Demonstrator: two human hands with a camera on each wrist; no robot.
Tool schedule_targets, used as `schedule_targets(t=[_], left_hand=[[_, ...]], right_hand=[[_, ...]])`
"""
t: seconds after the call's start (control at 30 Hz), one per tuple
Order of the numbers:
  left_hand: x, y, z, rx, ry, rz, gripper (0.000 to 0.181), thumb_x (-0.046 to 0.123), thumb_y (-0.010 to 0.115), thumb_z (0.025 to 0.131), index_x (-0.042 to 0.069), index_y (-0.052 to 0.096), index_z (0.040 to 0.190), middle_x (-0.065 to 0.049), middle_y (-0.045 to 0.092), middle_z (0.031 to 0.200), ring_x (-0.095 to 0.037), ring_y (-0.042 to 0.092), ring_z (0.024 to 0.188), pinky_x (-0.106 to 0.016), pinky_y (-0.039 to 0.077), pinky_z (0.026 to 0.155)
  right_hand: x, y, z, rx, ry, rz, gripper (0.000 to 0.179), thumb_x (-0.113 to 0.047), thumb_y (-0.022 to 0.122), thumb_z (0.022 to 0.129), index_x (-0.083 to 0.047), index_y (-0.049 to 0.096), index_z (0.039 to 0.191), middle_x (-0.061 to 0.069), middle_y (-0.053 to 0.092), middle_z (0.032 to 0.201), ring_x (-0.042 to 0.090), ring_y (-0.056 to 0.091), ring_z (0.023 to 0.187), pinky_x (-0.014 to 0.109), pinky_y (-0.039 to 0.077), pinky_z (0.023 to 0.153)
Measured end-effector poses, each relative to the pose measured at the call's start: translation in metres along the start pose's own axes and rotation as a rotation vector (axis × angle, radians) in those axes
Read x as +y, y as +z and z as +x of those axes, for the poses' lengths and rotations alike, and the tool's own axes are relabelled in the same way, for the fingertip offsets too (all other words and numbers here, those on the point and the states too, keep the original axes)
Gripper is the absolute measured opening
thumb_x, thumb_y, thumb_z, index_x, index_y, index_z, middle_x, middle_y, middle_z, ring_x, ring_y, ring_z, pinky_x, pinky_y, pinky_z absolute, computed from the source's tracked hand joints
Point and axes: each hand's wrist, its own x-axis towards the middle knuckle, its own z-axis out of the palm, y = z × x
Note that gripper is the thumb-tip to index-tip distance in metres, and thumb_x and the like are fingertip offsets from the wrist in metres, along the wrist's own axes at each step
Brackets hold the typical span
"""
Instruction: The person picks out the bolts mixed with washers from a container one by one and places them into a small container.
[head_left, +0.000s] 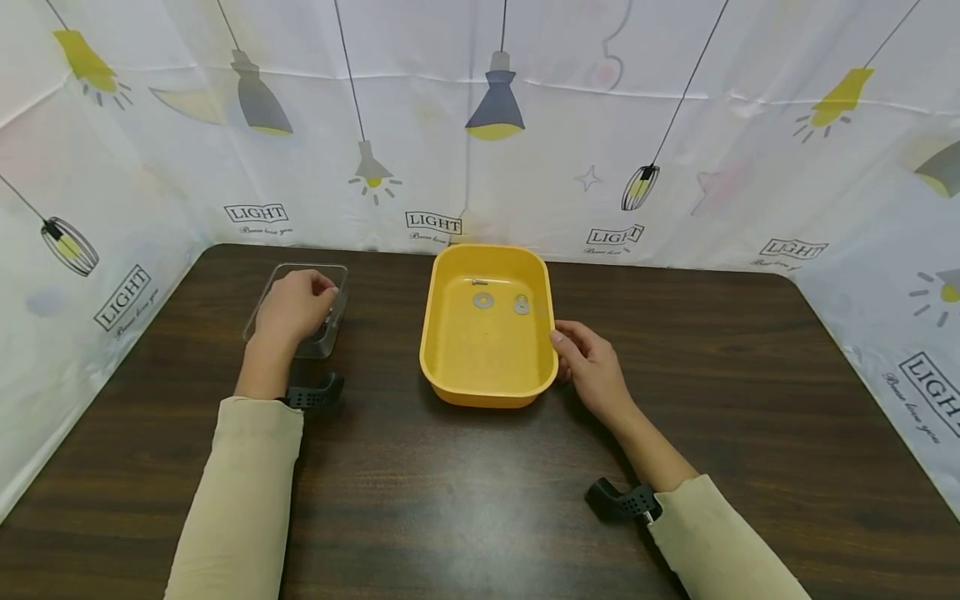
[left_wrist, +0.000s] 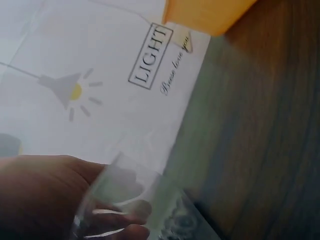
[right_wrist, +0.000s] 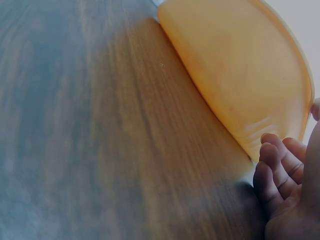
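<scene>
My left hand (head_left: 294, 307) reaches down into a clear plastic box (head_left: 335, 275) at the back left. Through the box's wall in the left wrist view, its fingertips (left_wrist: 137, 210) show beside small shiny metal parts (left_wrist: 180, 220); whether they pinch one is hidden. My right hand (head_left: 592, 367) holds the right side of a yellow tub (head_left: 487, 398), thumb at the rim and the other fingers against the outer wall (right_wrist: 240, 75). Inside the tub lie a small screw (head_left: 479, 282), a large flat washer (head_left: 483, 300) and small round metal pieces (head_left: 521, 305) that look like washers, close together.
The dark wood-grain table (head_left: 465, 492) carries the box and the tub. A white printed cloth (head_left: 420, 167) with lamp drawings hangs behind the table and along its sides. Each wrist wears a black strap (head_left: 311, 395) with a protruding part.
</scene>
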Motion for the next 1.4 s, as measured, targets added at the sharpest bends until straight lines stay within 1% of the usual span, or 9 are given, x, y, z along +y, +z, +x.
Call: schedule_targets(t=[0.27, 0.4, 0.53, 0.67, 0.87, 0.97, 1.07, 1.23, 1.4], left_hand=[[0.020, -0.008, -0.008, 0.107, 0.001, -0.040, 0.038, 0.030, 0.046, 0.105, 0.004, 0.064, 0.125, -0.020, 0.066, 0.119, -0.037, 0.062, 0.104, -0.055, 0.050, 0.088], [0.034, -0.013, -0.015, 0.118, 0.039, -0.057, 0.036, 0.032, 0.047, 0.105, 0.006, 0.064, 0.124, -0.019, 0.067, 0.118, -0.036, 0.062, 0.105, -0.055, 0.050, 0.089], [0.048, -0.017, -0.020, 0.098, 0.089, -0.057, 0.033, 0.031, 0.049, 0.105, 0.007, 0.065, 0.121, -0.017, 0.067, 0.116, -0.034, 0.062, 0.102, -0.053, 0.049, 0.089], [0.062, -0.017, -0.024, 0.082, 0.129, -0.041, 0.031, 0.031, 0.051, 0.104, 0.009, 0.066, 0.120, -0.015, 0.068, 0.114, -0.032, 0.061, 0.098, -0.051, 0.049, 0.087], [0.075, -0.010, -0.026, 0.061, 0.146, -0.021, 0.030, 0.031, 0.052, 0.103, 0.009, 0.066, 0.119, -0.013, 0.069, 0.114, -0.031, 0.062, 0.099, -0.051, 0.050, 0.087], [0.079, -0.006, -0.026, 0.050, 0.146, -0.016, 0.029, 0.031, 0.053, 0.103, 0.010, 0.066, 0.119, -0.012, 0.069, 0.113, -0.030, 0.062, 0.098, -0.049, 0.051, 0.087], [0.084, -0.001, -0.026, 0.029, 0.162, -0.014, 0.028, 0.031, 0.054, 0.103, 0.011, 0.066, 0.120, -0.010, 0.069, 0.112, -0.029, 0.061, 0.096, -0.047, 0.051, 0.086], [0.092, 0.014, -0.024, -0.032, 0.207, -0.011, 0.026, 0.031, 0.058, 0.102, 0.012, 0.066, 0.118, -0.008, 0.069, 0.109, -0.026, 0.062, 0.093, -0.044, 0.053, 0.085], [0.096, 0.024, -0.023, -0.079, 0.237, 0.009, 0.024, 0.029, 0.059, 0.102, 0.012, 0.066, 0.118, -0.007, 0.069, 0.109, -0.026, 0.064, 0.095, -0.045, 0.054, 0.089]], right_hand=[[-0.001, 0.000, 0.001, 0.002, -0.004, 0.012, 0.043, -0.037, 0.052, 0.105, -0.005, 0.061, 0.133, 0.004, 0.060, 0.080, 0.015, 0.057, 0.065, 0.025, 0.052, 0.060], [-0.001, 0.000, 0.000, 0.001, 0.000, 0.023, 0.044, -0.037, 0.052, 0.105, -0.005, 0.061, 0.133, 0.004, 0.060, 0.081, 0.014, 0.057, 0.065, 0.024, 0.052, 0.061], [-0.001, 0.001, 0.000, 0.001, 0.002, 0.024, 0.044, -0.038, 0.052, 0.105, -0.005, 0.061, 0.133, 0.004, 0.060, 0.081, 0.014, 0.057, 0.065, 0.024, 0.052, 0.061], [-0.001, 0.001, 0.000, 0.001, 0.000, 0.022, 0.044, -0.037, 0.052, 0.105, -0.004, 0.061, 0.133, 0.004, 0.059, 0.081, 0.014, 0.057, 0.065, 0.024, 0.052, 0.061], [-0.002, 0.001, 0.000, 0.002, -0.003, 0.031, 0.043, -0.036, 0.052, 0.105, -0.004, 0.061, 0.133, 0.004, 0.059, 0.080, 0.014, 0.057, 0.064, 0.024, 0.052, 0.060], [-0.002, 0.000, 0.000, -0.002, -0.005, 0.037, 0.043, -0.036, 0.052, 0.105, -0.004, 0.061, 0.133, 0.004, 0.059, 0.081, 0.014, 0.057, 0.064, 0.024, 0.052, 0.060], [-0.002, 0.000, -0.001, -0.002, -0.008, 0.039, 0.043, -0.035, 0.052, 0.105, -0.004, 0.061, 0.133, 0.004, 0.060, 0.081, 0.014, 0.057, 0.064, 0.024, 0.052, 0.060], [0.000, 0.000, 0.000, 0.000, -0.004, 0.030, 0.044, -0.037, 0.052, 0.105, -0.005, 0.061, 0.133, 0.004, 0.060, 0.082, 0.015, 0.057, 0.066, 0.024, 0.052, 0.061], [0.000, 0.000, 0.001, 0.002, -0.004, 0.027, 0.044, -0.038, 0.053, 0.105, -0.005, 0.061, 0.133, 0.004, 0.060, 0.082, 0.016, 0.057, 0.066, 0.025, 0.052, 0.061]])
